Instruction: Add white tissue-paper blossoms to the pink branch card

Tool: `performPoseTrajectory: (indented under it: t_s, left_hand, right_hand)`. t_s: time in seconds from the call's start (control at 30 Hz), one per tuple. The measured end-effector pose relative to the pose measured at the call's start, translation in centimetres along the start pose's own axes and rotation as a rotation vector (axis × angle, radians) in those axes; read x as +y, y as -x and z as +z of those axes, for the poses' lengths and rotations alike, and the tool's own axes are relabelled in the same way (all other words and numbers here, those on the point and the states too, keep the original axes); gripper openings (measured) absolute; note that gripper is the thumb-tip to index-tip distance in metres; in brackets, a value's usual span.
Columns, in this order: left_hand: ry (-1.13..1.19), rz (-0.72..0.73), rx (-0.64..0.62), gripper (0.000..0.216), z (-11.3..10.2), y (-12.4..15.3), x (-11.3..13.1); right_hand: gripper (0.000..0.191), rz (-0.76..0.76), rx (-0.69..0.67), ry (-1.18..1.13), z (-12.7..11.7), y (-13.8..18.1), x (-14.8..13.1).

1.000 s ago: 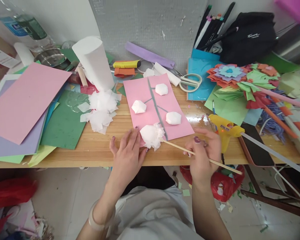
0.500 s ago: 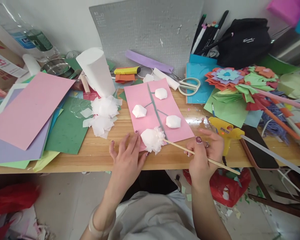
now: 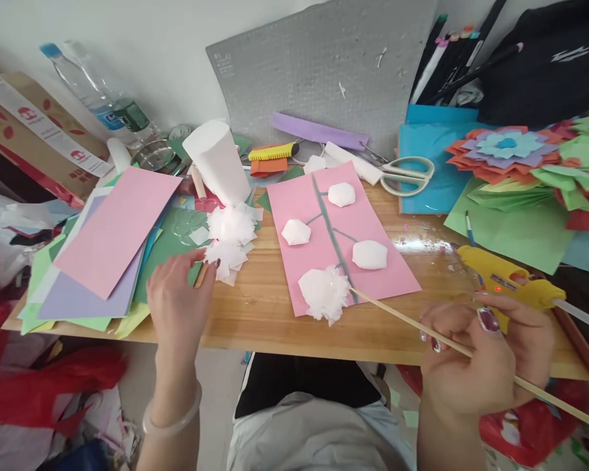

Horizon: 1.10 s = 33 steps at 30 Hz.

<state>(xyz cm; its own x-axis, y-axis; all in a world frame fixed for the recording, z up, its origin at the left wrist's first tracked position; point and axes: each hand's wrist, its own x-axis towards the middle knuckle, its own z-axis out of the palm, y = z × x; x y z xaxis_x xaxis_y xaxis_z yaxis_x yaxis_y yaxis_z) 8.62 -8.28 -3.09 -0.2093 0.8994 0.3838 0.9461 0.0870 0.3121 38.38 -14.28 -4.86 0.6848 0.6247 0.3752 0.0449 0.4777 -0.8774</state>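
My left hand [image 3: 179, 294] is at the left edge of a pile of white tissue paper squares [image 3: 232, 226], thumb and forefinger a little apart and nothing visible between them. In my right hand [image 3: 491, 353] is a thin wooden stick [image 3: 397, 314], pinched between thumb and fingers. Its far tip is at the edge of a ruffled white tissue tuft [image 3: 331, 294] at the bottom of the pink sheet [image 3: 294, 275]. A grey-green stem [image 3: 324, 216] with side branches is drawn on that sheet. White faceted paper pieces [image 3: 370, 254] sit by the branches.
A yellow glue gun [image 3: 505, 278] with its orange light on lies beside my right hand. Scissors [image 3: 407, 176], a yellow cutter [image 3: 273, 152] and a white paper roll [image 3: 216, 160] stand or lie behind. Coloured paper sheets [image 3: 120, 229] are stacked at the left, paper flowers [image 3: 508, 154] at the right.
My left hand has left the pink sheet and moved left to the tissue pile. My right hand still holds the stick with its tip at the tuft. The view has shifted.
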Motion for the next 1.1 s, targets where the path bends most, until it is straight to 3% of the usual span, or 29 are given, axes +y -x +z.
performPoseTrajectory:
  t_s: [0.13,0.23,0.4,0.53,0.67,0.93,1.1]
  left_hand:
    - [-0.014,-0.133,-0.095,0.032,0.7,-1.5,-0.1]
    - [0.137,-0.226,-0.102,0.019,1.0,-1.5,0.1]
    - [0.386,-0.366,-0.109,0.024,0.3,-0.7,-0.3]
    - [0.638,-0.39,-0.279,0.034,0.0,-0.1,-0.6]
    - [0.68,-0.391,-0.418,0.041,0.0,0.1,-0.3]
    - [0.388,-0.368,-0.252,0.022,0.3,1.1,-0.1]
    - [0.176,-0.207,-0.131,0.017,0.3,1.3,-1.3]
  right_hand:
    - [0.014,-0.006,0.028,-0.006,0.3,0.1,0.1]
    - [0.014,0.01,0.011,-0.012,0.3,0.2,0.0]
    - [0.015,0.037,-0.013,-0.022,0.2,0.5,-0.4]
    - [0.016,0.082,-0.011,-0.031,0.4,0.9,-0.7]
    - [0.014,0.091,-0.035,-0.002,0.6,1.2,-1.0]
    - [0.011,0.092,-0.053,0.082,0.7,1.8,-1.6]
    - [0.011,0.083,-0.043,0.125,0.6,2.2,-1.9]
